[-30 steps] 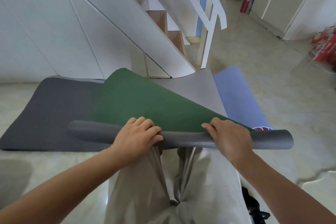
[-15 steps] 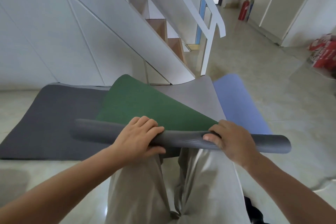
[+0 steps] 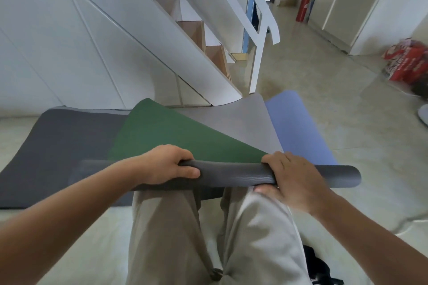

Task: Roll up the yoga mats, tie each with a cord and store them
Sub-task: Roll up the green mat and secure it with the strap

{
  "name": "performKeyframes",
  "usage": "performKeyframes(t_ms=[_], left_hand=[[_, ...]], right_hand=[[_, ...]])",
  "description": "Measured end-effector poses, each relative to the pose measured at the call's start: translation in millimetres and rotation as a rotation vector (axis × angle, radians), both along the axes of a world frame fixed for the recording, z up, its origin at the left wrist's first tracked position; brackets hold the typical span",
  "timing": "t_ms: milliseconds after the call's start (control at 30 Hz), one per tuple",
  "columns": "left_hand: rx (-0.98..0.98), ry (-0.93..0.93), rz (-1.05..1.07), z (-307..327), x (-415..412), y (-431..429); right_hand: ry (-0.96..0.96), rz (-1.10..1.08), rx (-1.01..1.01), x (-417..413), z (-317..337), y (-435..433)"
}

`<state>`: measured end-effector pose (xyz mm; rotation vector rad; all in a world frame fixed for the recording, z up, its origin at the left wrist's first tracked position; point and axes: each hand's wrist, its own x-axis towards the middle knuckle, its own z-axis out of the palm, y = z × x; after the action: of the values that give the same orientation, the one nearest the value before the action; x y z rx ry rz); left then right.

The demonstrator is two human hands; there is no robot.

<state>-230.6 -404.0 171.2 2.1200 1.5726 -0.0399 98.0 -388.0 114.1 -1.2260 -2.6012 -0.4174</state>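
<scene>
**Barely under way: one mat a few turns in, three more lying flat**

Both hands are clamped on the same thin roll (image 3: 231, 176), the near end of the green mat (image 3: 173, 136) turned so that its dark grey backing faces out. The left hand (image 3: 162, 165) curls over it from the top with the thumb at the front. The right hand (image 3: 294, 180) wraps it further along with the thumb underneath. The roll sits across the person's knees (image 3: 208, 215), and most of the green sheet slopes away from it unrolled.

By my reading, only the first few turns of the first mat are done. The dark grey mat (image 3: 58, 146), the light grey mat (image 3: 243, 122) and the lavender-blue mat (image 3: 298, 127) lie spread on the floor (image 3: 359, 146), overlapping under the green one. Nothing is tied or stored, and no cord is clearly in view. A black object (image 3: 319, 268) by the right leg may be one, but it is too cut off to tell.

For room, the far ends of the mats run up close to the foot of the staircase (image 3: 196, 37) and its white newel post (image 3: 256, 65). Rolling forward would seem to bring the bundle towards them. To the right the floor lies bare as far as a red bag (image 3: 410, 65), with a fire extinguisher (image 3: 302, 7) well beyond it. The roll's right end overhangs the lavender-blue mat's edge.
</scene>
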Motion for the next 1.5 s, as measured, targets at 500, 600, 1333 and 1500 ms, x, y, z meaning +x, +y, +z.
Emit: performKeyframes(t_ms=[500, 600, 1333, 1500], left_hand=[[0.703, 0.246, -0.181, -33, -4, -66], [0.704, 0.302, -0.052, -41, 9, -73], [0.751, 0.399, -0.139, -46, -3, -13], [0.561, 0.365, -0.125, -21, -7, 6]], right_hand=[[0.113, 0.110, -0.118, 0, 0, -13], [0.152, 0.067, -0.153, -3, 4, -8], [0.195, -0.170, -0.467, -48, 35, 35], [0.119, -0.089, -0.380, -43, 28, 28]])
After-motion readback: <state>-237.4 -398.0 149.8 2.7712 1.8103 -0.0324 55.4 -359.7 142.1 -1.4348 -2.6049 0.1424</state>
